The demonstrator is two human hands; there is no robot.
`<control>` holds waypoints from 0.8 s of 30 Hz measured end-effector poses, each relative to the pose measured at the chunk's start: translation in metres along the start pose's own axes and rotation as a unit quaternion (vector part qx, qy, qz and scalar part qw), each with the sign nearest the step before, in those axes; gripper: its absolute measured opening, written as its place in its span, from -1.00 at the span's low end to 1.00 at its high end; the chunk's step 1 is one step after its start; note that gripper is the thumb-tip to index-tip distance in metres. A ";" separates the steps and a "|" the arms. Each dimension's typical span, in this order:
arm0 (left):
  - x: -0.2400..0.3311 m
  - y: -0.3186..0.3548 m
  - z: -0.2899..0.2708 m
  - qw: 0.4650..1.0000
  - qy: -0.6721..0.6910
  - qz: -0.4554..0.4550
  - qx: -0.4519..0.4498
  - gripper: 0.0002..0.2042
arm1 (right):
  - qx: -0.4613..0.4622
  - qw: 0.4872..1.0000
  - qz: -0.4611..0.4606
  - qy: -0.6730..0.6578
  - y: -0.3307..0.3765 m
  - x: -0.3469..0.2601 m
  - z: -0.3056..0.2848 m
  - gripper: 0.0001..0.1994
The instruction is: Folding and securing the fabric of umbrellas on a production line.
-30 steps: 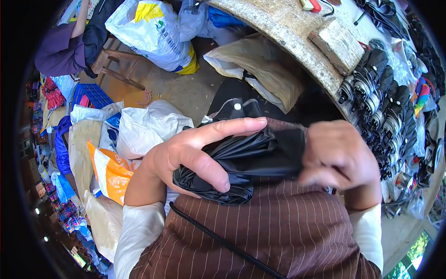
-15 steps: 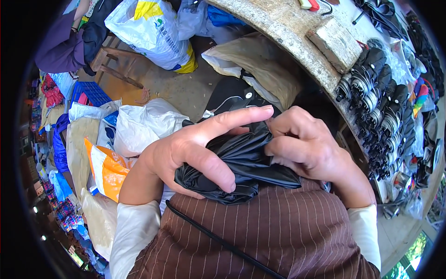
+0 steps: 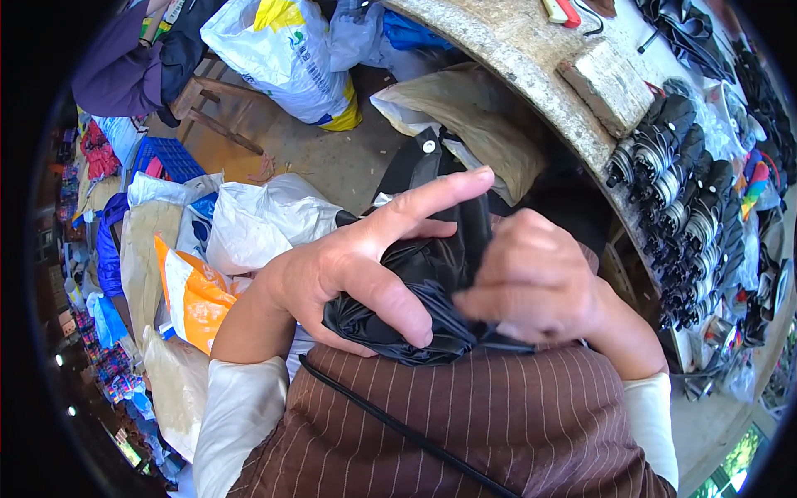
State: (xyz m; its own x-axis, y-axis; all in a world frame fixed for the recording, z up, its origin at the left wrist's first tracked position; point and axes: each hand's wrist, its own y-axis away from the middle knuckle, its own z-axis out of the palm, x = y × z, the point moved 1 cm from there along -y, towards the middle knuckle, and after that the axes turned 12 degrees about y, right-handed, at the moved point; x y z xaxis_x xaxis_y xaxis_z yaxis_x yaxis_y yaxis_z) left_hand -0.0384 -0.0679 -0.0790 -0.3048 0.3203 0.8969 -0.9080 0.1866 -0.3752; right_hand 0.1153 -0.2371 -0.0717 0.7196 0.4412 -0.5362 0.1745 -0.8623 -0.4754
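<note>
Just above the lap of a brown pinstriped garment [image 3: 465, 415], a gathered black fabric bundle [image 3: 398, 286] is held, and the directions here are read from it, with 12 toward the top of the view. At its 9 o'clock side it is clasped by the left hand [image 3: 349, 274]: the thumb is laid across the near face, the index finger is stretched out toward 1 o'clock, and another fingertip is seen behind the folds. At 3 o'clock the right hand [image 3: 535, 282] is curled close against the fabric; it is blurred, and whether anything is pinched by its fingers cannot be told. At 12, a black strap [image 3: 428, 148] with a white round button is seen beyond the index finger; whether it is joined to the bundle cannot be made out. The garment is crossed at 6 by a black cord [image 3: 398, 427]. A white plastic bag [image 3: 270, 224] is placed at 10, an orange and white bag [image 3: 199, 300] at 9, and a white and yellow sack [image 3: 274, 62] at 11. Between 1 and 2, a rough pale block [image 3: 606, 87] is set on a worktop [image 3: 498, 37], and at 2 folded black umbrellas [image 3: 681, 199] are stacked in rows.
</note>
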 end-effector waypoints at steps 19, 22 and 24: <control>0.007 0.002 0.001 0.996 -0.083 -0.017 -0.011 -0.89 | 0.048 0.999 0.014 -0.010 -0.002 -0.006 0.017 -0.88; 0.011 -0.001 -0.006 0.994 -0.097 -0.041 -0.028 -0.85 | 0.138 0.989 0.032 0.028 -0.004 0.003 0.005 -0.81; 0.012 -0.006 -0.011 0.998 -0.036 -0.005 0.042 -0.78 | 0.197 0.971 0.095 0.095 -0.009 0.023 -0.018 -0.66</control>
State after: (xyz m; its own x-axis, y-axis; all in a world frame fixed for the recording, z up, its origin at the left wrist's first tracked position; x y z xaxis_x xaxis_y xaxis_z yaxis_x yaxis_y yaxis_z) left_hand -0.0332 -0.0547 -0.0691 -0.3126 0.2503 0.9163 -0.9313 0.1094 -0.3475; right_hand 0.1425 -0.2238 -0.0667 0.8312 0.1980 -0.5195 -0.2169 -0.7449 -0.6310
